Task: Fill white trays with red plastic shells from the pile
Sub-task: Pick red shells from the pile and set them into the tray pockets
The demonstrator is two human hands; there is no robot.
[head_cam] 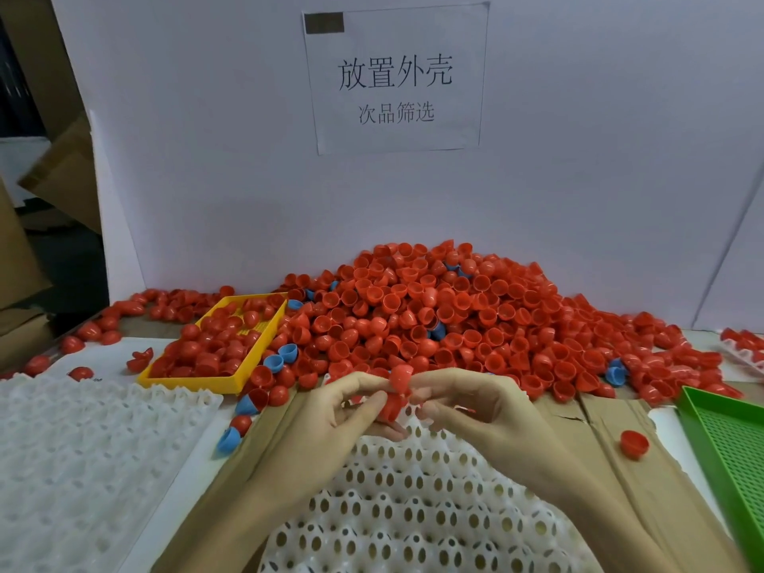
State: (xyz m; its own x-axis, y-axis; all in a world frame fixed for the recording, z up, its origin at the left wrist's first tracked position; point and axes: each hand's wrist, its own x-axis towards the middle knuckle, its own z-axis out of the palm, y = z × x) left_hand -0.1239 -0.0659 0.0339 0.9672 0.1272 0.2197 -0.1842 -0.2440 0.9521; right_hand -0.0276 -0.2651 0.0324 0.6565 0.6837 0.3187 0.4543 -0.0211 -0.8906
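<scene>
Head view. Progress is judged to be at the very start for the tray in front of the person: every socket that shows is seen bare, holes open, no shell seated. A second white tray lies at the left on the desk, also without seated shells as far as can be made out. Nearly all of the filling is therefore taken to be left.

The pile of red shells is heaped against the back wall, just beyond the near tray, with a few blue shells mixed in. More red shells are held in a yellow bin at the left of the pile. One stray shell lies alone on the cardboard to the right, near a green bin.

Left hand: fingers curled round a small stack of red shells above the far edge of the tray. Right hand: fingertips pinching the top shell of that stack. The step in hand is judged to be the parting of nested shells before seating.

Hidden or unclear: the count of shells in the stack cannot be told; the far row of the tray is covered by the hands. The near edge of the tray is cut off by the frame. At the far right edge another white tray with red pieces is glimpsed, too cropped to judge. The wall notice is legible but not interpreted.
</scene>
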